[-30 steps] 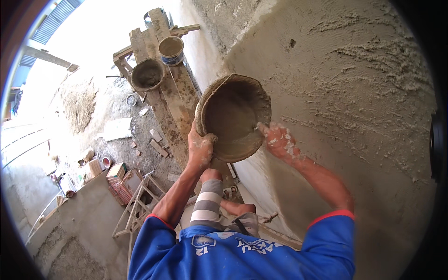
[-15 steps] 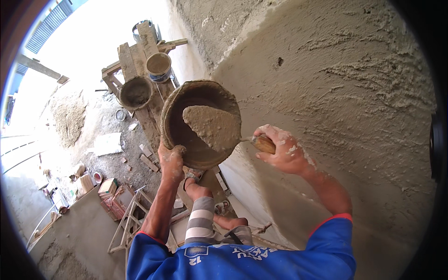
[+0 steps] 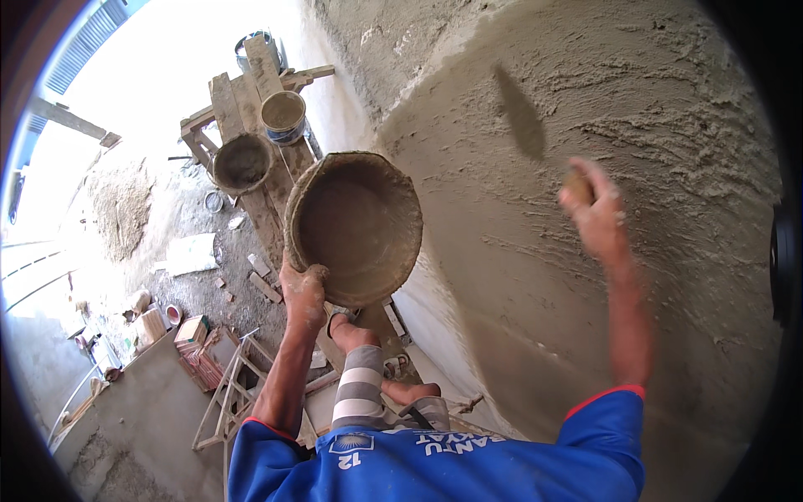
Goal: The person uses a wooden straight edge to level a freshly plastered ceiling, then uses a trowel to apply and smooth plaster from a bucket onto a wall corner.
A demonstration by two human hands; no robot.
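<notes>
With my left hand (image 3: 303, 289) I grip the near-left rim of a mortar-crusted bucket (image 3: 355, 230), tilted so that its inside faces me. Wet grey mortar coats its walls and bottom. My right hand (image 3: 600, 213), smeared by motion, is closed round the wooden handle of a trowel (image 3: 522, 117). The trowel's pointed blade reaches up and left, over the wall (image 3: 493, 217) or against it; I cannot tell whether they touch. Rough, wet-looking plaster covers this wall, with ridged streaks to the right of the blade.
Left of the bucket, a plank scaffold (image 3: 266, 201) carries a mortar-filled tub (image 3: 242, 163) and another bucket (image 3: 283, 117). A sand heap (image 3: 117, 213) lies far left on the ground. Lower left are stacked tiles (image 3: 194, 343) and a wooden ladder-like frame (image 3: 230, 402).
My right hand has swung the trowel up and right, away from the bucket to the wall. The mortar load on the blade no longer shows. The bucket has shifted slightly left.
</notes>
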